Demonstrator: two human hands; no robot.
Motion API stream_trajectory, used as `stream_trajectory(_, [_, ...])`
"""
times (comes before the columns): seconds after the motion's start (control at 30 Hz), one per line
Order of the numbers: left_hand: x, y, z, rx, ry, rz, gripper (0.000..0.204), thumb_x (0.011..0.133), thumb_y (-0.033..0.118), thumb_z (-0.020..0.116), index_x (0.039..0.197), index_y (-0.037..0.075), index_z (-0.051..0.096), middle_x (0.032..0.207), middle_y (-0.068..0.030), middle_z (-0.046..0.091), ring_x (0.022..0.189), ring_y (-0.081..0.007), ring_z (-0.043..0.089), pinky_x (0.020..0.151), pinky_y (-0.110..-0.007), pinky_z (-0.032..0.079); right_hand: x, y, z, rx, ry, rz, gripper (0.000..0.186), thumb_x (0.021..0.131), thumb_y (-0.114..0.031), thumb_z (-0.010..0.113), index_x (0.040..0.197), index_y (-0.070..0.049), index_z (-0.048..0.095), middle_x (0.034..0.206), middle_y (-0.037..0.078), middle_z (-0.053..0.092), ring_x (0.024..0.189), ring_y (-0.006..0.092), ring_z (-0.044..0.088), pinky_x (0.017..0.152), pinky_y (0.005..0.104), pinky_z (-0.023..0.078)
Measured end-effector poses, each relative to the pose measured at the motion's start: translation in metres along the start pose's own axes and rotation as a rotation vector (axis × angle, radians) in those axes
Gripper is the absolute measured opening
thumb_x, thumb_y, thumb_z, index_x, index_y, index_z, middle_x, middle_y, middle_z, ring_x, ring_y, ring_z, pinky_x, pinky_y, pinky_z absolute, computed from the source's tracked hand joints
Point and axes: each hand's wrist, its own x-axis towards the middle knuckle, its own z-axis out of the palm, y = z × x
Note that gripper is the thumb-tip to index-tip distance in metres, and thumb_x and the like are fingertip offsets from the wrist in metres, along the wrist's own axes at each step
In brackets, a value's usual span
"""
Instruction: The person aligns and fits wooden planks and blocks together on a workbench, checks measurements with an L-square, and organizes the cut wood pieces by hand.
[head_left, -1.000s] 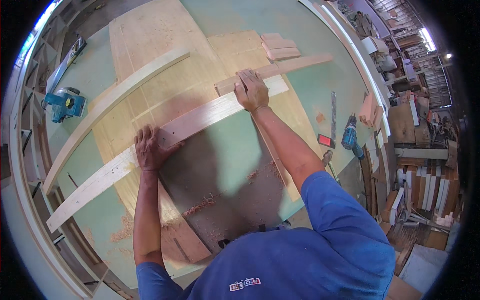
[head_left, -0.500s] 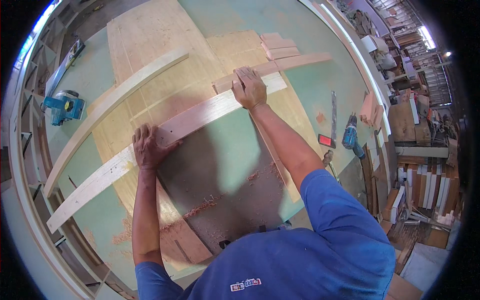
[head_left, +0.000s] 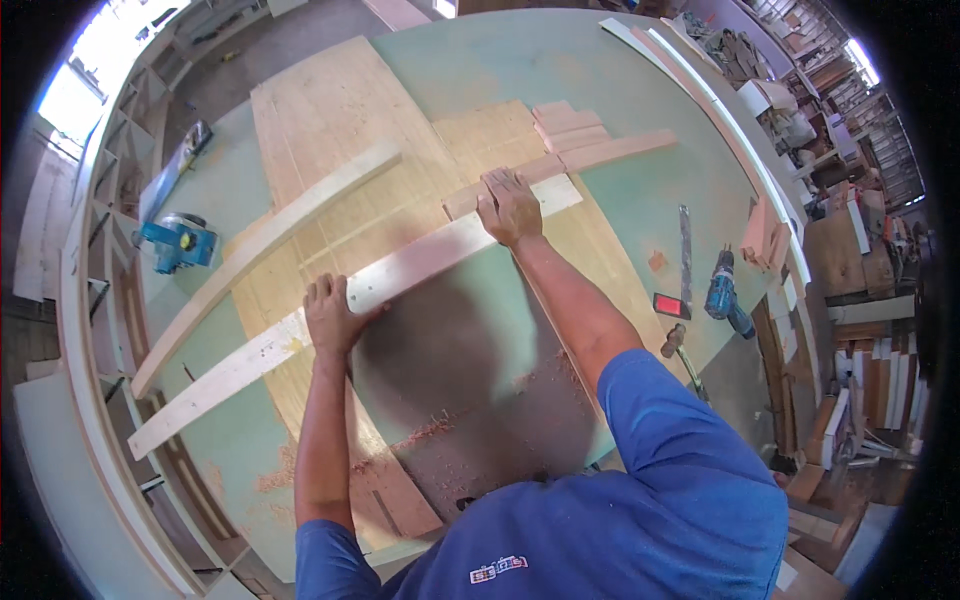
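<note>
A long, pale wooden plank [head_left: 420, 268] with small dark holes lies slantwise across the worktable. My left hand [head_left: 333, 315] is closed over its middle, fingers across the far edge and thumb along the near side. Farther right, my right hand [head_left: 512, 208] grips the plank near its right end, fingers bunched over the far edge. Just beyond that hand, a reddish wood strip [head_left: 615, 150] lies against the far edge of the plank. Behind the plank rests a curved wooden piece [head_left: 270, 255] on a wide plywood sheet [head_left: 340, 100].
A blue power tool [head_left: 180, 243] stands at the left. To the right lie a combination square [head_left: 672, 305], a hammer [head_left: 677, 342] and a blue cordless drill [head_left: 722, 285]. Short wood blocks [head_left: 570, 125] are stacked at the back. Shavings [head_left: 425, 430] litter the near side.
The whole view has shifted, so everything appears lower and more to the right. Both hands keep their grip at about the same places on the plank.
</note>
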Motion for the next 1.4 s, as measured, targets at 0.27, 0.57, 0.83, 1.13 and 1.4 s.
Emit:
stream_trajectory(0.27, [-0.043,0.042,-0.026,0.039,-0.074,-0.077,0.079,0.064,0.064,0.093,0.105,0.002,0.066,0.109,-0.0166,0.063,0.106,-0.0385,0.059,0.096,-0.049,0.051,-0.046,-0.011,-0.027,0.025,-0.053,0.051,0.057,0.098,-0.037,0.058,0.137,0.004,0.067,0.144,0.026,0.065,0.143,0.0424,0.055,0.127,0.0532,0.033])
stream_trajectory(0.57, [-0.136,0.118,-0.054,0.052,-0.160,-0.119,0.080,0.065,0.058,0.095,0.112,0.000,0.066,0.115,-0.0168,0.065,0.113,-0.0373,0.060,0.101,-0.048,0.050,-0.144,-0.005,-0.099,0.019,-0.102,0.048,0.066,0.090,-0.042,0.070,0.139,0.003,0.065,0.147,0.022,0.063,0.146,0.0397,0.051,0.128,0.0537,0.032])
stream_trajectory(0.83, [-0.132,0.169,-0.069,0.239,-0.534,-0.385,0.089,0.063,0.056,0.097,0.125,-0.001,0.069,0.125,-0.0198,0.070,0.123,-0.0396,0.062,0.108,-0.046,0.051,-0.114,0.071,-0.162,-0.030,-0.622,-0.231,0.050,0.085,-0.043,0.079,0.120,-0.007,0.073,0.121,0.012,0.074,0.120,0.0318,0.066,0.103,0.0512,0.048])
stream_trajectory(1.13, [-0.128,0.190,-0.028,0.269,-0.492,-0.402,0.093,0.060,0.058,0.095,0.126,-0.002,0.070,0.127,-0.0217,0.072,0.128,-0.0427,0.061,0.111,-0.048,0.050,-0.114,0.125,-0.306,0.132,-0.133,-0.170,0.039,0.091,-0.041,0.076,0.111,-0.007,0.071,0.110,0.016,0.072,0.106,0.0370,0.069,0.095,0.0506,0.054])
stream_trajectory(1.4, [-0.114,0.193,-0.022,0.344,-0.553,-0.388,0.098,0.053,0.055,0.100,0.131,0.004,0.067,0.126,-0.0215,0.071,0.123,-0.0394,0.066,0.105,-0.048,0.056,-0.202,0.465,-0.425,-0.163,0.505,1.015,0.058,0.096,-0.056,0.070,0.104,0.001,0.081,0.097,0.023,0.080,0.088,0.0340,0.079,0.077,0.0473,0.059])
